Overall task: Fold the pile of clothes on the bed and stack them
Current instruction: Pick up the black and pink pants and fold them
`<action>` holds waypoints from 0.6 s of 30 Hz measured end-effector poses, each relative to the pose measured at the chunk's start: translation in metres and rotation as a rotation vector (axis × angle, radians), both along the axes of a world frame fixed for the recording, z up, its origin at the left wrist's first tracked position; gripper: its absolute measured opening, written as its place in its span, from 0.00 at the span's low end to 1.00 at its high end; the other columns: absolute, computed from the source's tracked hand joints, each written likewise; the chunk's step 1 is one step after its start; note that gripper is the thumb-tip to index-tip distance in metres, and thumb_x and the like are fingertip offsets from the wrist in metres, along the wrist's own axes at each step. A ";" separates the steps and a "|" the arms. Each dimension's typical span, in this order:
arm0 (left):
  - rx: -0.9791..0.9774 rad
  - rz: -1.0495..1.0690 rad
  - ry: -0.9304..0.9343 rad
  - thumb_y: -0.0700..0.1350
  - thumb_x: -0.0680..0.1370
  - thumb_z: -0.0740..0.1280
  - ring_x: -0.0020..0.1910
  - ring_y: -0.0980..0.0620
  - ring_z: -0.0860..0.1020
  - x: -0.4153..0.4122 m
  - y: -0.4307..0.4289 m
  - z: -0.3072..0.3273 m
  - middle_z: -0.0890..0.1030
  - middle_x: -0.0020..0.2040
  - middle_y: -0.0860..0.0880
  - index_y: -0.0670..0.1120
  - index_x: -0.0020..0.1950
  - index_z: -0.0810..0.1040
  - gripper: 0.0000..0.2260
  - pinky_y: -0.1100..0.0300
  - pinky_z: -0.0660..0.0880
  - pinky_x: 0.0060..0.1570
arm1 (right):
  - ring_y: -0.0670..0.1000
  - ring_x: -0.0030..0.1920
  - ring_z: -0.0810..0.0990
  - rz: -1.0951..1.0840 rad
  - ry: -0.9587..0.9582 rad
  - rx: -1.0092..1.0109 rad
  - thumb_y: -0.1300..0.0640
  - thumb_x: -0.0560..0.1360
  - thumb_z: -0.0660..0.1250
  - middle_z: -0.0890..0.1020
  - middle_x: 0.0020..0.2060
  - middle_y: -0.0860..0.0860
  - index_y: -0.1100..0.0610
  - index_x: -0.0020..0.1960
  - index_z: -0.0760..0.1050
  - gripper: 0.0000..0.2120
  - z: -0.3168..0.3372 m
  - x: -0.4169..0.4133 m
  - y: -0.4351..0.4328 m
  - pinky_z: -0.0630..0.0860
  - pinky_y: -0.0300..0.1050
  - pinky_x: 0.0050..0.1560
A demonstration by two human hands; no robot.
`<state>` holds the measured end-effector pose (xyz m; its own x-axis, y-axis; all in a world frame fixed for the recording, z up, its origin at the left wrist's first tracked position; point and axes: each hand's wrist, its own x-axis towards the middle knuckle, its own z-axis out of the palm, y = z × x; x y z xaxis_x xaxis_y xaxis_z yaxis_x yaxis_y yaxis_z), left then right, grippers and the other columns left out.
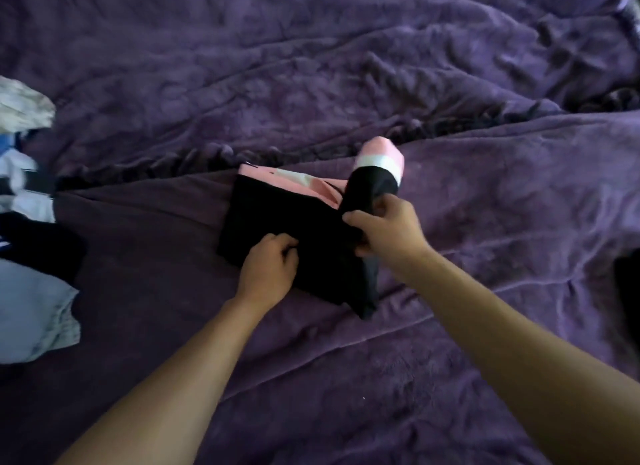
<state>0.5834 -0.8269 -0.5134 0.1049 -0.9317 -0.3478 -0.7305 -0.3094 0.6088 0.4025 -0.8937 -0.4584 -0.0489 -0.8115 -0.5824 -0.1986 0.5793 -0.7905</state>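
Note:
A black garment with pink and white parts point(277, 215) lies partly folded in the middle of the purple bed point(346, 83). My left hand point(268, 267) rests on its near edge with curled fingers pinching the black cloth. My right hand point(384, 229) grips the garment's right side and lifts a sleeve whose pink and white cuff point(381, 158) stands up above the fold. A pile of unfolded clothes point(24, 222) in white, blue, black and light grey sits at the left edge of the bed.
The purple blanket is rumpled, with a raised fold point(346, 142) running across behind the garment. A dark item point(628, 291) shows at the right edge. Open bedding lies in front of and to the right of the garment.

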 end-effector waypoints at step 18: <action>-0.019 0.231 -0.303 0.59 0.79 0.57 0.68 0.37 0.65 0.060 -0.035 -0.046 0.65 0.71 0.38 0.48 0.74 0.61 0.27 0.42 0.65 0.63 | 0.58 0.69 0.65 0.332 0.733 -0.348 0.52 0.76 0.67 0.66 0.71 0.54 0.53 0.72 0.66 0.26 -0.090 0.014 0.025 0.69 0.57 0.63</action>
